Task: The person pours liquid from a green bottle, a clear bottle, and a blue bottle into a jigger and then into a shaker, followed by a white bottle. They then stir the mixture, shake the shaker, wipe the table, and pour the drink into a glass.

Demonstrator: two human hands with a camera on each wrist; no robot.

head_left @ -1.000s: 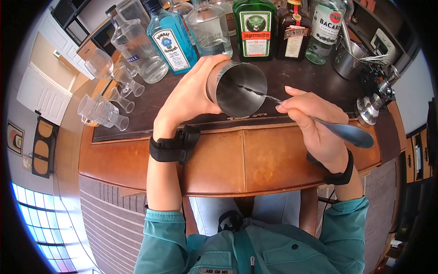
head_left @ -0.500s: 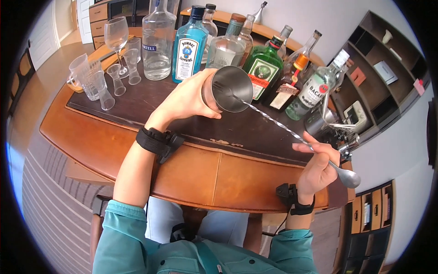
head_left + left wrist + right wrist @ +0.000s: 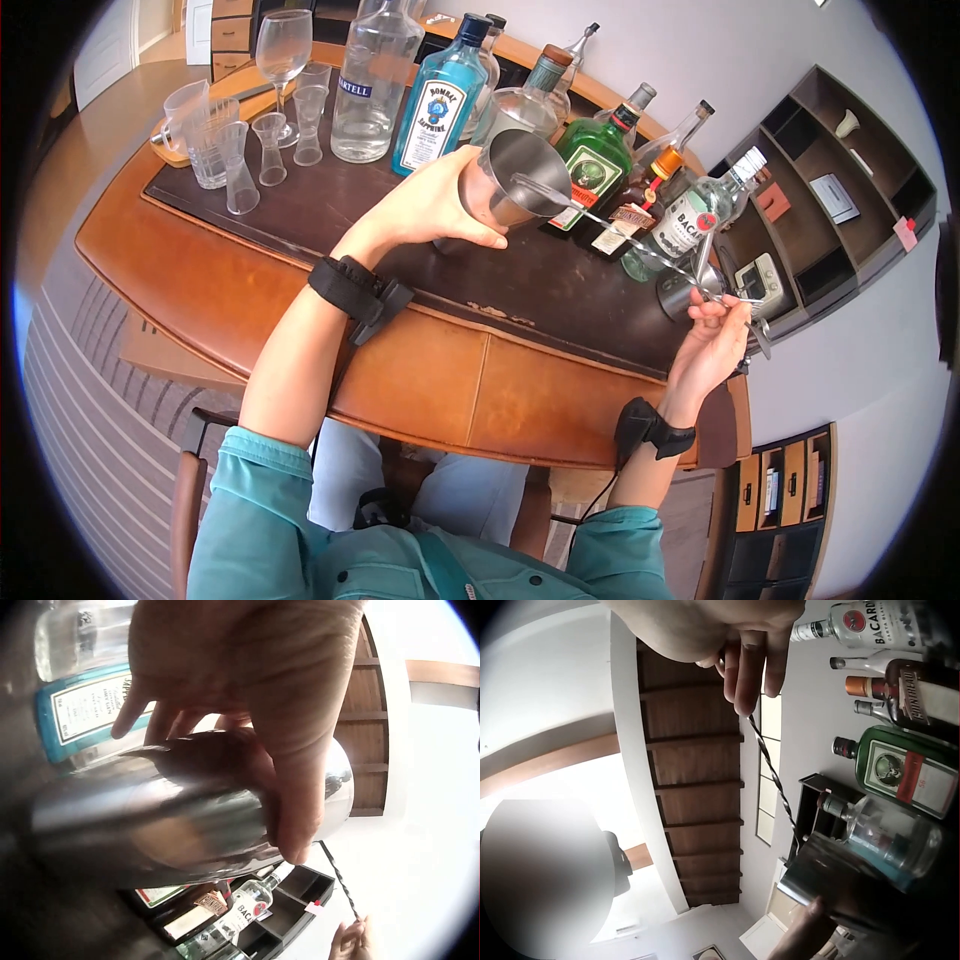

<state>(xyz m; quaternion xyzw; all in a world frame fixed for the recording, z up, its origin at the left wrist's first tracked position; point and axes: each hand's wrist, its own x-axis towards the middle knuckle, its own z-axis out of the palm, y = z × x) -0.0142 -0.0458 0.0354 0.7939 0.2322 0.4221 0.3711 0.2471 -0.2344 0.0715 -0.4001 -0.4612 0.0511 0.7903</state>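
My left hand (image 3: 430, 205) grips a metal shaker tin (image 3: 478, 195) round its side, thumb toward me. The tin is tilted above the desk, its mouth facing up and to the right. In my right hand (image 3: 708, 345), fingers pinch a bar spoon (image 3: 648, 250) with a twisted shaft. Its spoon bowl points out past the hand, and the other end lies inside the tin's mouth. From the right wrist, the twisted shaft (image 3: 769, 761) runs from the fingertips to the tin (image 3: 817, 874). The left wrist view shows the tin's shiny wall (image 3: 150, 817) under the palm.
Several liquor bottles stand behind the tin, among them a blue bottle (image 3: 440, 100), a green bottle (image 3: 595, 165) and a clear rum bottle (image 3: 690, 225). Glass jiggers (image 3: 270, 150), a wine glass (image 3: 283, 45) and mixing glasses stand left. A metal cup (image 3: 680, 290) sits near my right hand.
My right hand has moved right, away from the tin, drawing the bar spoon outward so more of its shaft shows. The left hand still grips the tin. The head view has turned.
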